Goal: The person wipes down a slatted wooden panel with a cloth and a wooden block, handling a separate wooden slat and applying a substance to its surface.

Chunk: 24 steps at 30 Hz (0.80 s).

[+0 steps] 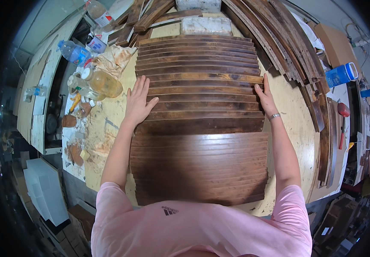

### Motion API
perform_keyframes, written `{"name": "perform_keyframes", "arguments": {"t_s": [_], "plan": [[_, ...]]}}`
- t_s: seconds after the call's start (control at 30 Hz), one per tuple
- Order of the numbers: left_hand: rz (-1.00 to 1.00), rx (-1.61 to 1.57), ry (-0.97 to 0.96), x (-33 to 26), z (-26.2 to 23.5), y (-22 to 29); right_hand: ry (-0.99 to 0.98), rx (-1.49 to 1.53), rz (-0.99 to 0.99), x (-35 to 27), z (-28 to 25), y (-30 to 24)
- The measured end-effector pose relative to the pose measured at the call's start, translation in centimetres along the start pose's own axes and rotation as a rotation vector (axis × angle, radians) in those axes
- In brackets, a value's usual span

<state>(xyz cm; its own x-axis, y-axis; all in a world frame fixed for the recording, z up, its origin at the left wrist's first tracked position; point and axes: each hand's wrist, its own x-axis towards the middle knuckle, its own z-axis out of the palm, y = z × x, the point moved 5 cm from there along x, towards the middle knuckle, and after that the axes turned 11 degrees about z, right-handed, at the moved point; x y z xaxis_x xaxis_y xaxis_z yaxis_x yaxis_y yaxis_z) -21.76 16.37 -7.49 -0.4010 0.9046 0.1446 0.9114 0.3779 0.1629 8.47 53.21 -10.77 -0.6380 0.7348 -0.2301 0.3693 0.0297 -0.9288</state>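
Head view: a row of dark brown wooden slats (pixel 200 124) lies overlapped across the middle of a pale, stained workbench (pixel 292 124), running from 12 o'clock down to 6 o'clock toward the person in a pink shirt (pixel 193 231).

Left hand (pixel 138 103): flat, fingers spread, palm down at the left ends of the slats, at 9 o'clock from the stack centre. It grips nothing; it presses against the slat ends and the bench surface.

Right hand (pixel 265 96): fingers extended, laid against the right ends of the slats at 3 o'clock from the stack centre. Nothing is enclosed in it. A wristband (pixel 274 116) sits on that wrist.

Surroundings:
- At 10 o'clock from the left hand, just beside it: a bottle of yellow liquid (pixel 103 82) lying on its side, and a crumpled stained rag (pixel 114 58).
- Further toward 10 o'clock: a clear plastic water bottle (pixel 74 51).
- At 12 o'clock, beyond the slats: two whitish blocks (pixel 205 25).
- At 1 to 2 o'clock: a heap of long curved wooden strips (pixel 287 38).
- At 2 o'clock, well apart from the right hand: a blue container with a white handle (pixel 341 73).
- At 3 o'clock, near the bench edge: a red-headed mallet (pixel 343 112).
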Motion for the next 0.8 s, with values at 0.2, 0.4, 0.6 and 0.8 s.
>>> {"name": "perform_keyframes", "arguments": {"t_s": [0.2, 0.4, 0.6, 0.8], "plan": [[0.035, -0.012, 0.014, -0.8, -1.2, 1.4, 0.144, -0.192, -0.052, 0.1, -1.6, -0.1], [0.105, -0.091, -0.212, -10.9, -4.8, 9.2, 0.071, -0.546, -0.174, -12.2, -3.5, -0.8], [0.087, -0.089, -0.209, -15.9, -4.6, 12.0, 0.024, -0.368, 0.013, -19.4, -1.2, 2.2], [0.124, -0.009, -0.062, -10.3, -3.1, 9.3, 0.085, -0.437, -0.066, -13.6, 0.3, 1.4]]}}
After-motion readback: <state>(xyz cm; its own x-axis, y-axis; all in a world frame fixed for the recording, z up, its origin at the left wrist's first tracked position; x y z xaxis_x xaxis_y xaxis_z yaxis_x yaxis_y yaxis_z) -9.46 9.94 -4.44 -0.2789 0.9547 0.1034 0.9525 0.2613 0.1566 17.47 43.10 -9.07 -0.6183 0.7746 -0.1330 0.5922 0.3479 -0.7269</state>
